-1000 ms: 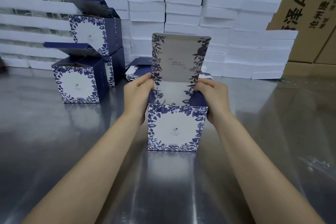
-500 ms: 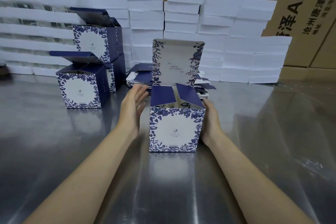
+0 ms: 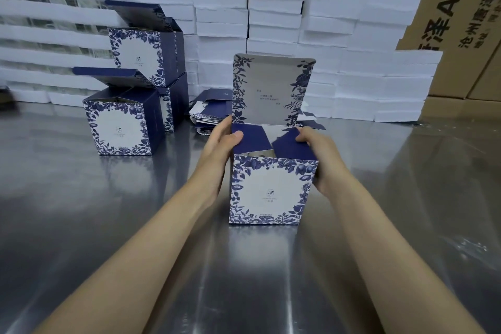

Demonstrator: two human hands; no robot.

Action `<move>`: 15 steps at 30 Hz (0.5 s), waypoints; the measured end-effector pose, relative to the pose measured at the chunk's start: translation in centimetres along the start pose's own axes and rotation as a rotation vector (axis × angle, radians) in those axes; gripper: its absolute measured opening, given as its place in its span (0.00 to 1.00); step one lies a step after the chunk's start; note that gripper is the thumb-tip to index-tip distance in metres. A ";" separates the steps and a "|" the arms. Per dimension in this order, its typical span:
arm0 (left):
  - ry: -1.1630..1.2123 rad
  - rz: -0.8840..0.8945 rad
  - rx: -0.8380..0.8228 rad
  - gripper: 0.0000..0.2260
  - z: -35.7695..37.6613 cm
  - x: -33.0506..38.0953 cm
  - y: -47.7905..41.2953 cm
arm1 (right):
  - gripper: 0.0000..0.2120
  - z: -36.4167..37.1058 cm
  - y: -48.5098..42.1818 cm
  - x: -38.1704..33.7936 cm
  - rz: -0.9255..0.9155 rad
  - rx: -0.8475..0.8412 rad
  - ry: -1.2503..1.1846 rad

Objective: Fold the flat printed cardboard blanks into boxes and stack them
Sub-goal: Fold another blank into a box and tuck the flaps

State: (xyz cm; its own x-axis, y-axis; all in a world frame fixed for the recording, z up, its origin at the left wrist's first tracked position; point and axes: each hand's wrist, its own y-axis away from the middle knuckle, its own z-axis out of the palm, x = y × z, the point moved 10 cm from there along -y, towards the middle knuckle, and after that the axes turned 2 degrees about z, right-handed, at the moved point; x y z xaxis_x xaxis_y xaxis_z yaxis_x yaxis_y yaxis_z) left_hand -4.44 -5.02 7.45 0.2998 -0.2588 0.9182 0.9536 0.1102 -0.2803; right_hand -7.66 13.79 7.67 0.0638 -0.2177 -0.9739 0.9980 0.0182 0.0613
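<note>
Standing upright on the steel bench (image 3: 81,211), the printed box (image 3: 271,192) has its lid (image 3: 271,84) raised and its two dark-blue side flaps (image 3: 250,139) tilted inward. The left hand (image 3: 219,145) grips the box's left wall, its thumb pressing the left flap. The right hand (image 3: 321,163) clasps the right wall, fingertips (image 3: 301,138) on the right flap. More folded boxes (image 3: 122,127) stand to the left, one stacked on another, and flat blanks (image 3: 211,114) lie before white foam slabs (image 3: 352,62).
</note>
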 end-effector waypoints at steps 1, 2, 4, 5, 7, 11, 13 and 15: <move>-0.014 0.000 0.001 0.19 0.1 0.0 0.0 | 0.03 -0.3 -0.1 -0.4 -0.028 0.037 0.061; -0.022 0.000 0.004 0.19 0.1 0.0 0.1 | 0.04 -0.5 -0.3 -0.9 -0.062 0.061 0.107; -0.028 -0.008 0.002 0.20 0.3 0.1 0.2 | 0.04 -0.8 -0.4 -2.2 -0.147 0.105 0.215; -0.032 -0.009 -0.003 0.21 0.4 0.1 0.2 | 0.06 -1.2 -0.3 -2.9 -0.198 0.141 0.318; -0.041 -0.002 -0.004 0.22 0.4 0.0 0.2 | 0.17 -1.5 -0.2 -4.7 -0.304 0.202 0.560; -0.049 0.013 0.000 0.20 0.2 0.0 -0.1 | 0.23 0.2 -0.3 -6.9 -0.418 0.182 0.983; -0.054 0.010 -0.007 0.20 0.2 0.2 -0.1 | 0.23 1.1 -1.0 -6.4 -0.363 0.071 1.060; -0.063 -0.002 -0.006 0.20 0.0 0.3 -0.2 | 0.21 1.4 -1.7 -5.7 -0.281 -0.015 0.995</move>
State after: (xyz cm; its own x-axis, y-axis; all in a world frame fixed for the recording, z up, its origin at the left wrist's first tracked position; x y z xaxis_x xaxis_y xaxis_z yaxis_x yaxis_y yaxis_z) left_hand -4.51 -5.11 7.74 0.2961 -0.1981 0.9344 0.9542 0.1040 -0.2803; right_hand -9.76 13.65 13.44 -0.2106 0.6891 -0.6934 0.9757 0.1046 -0.1924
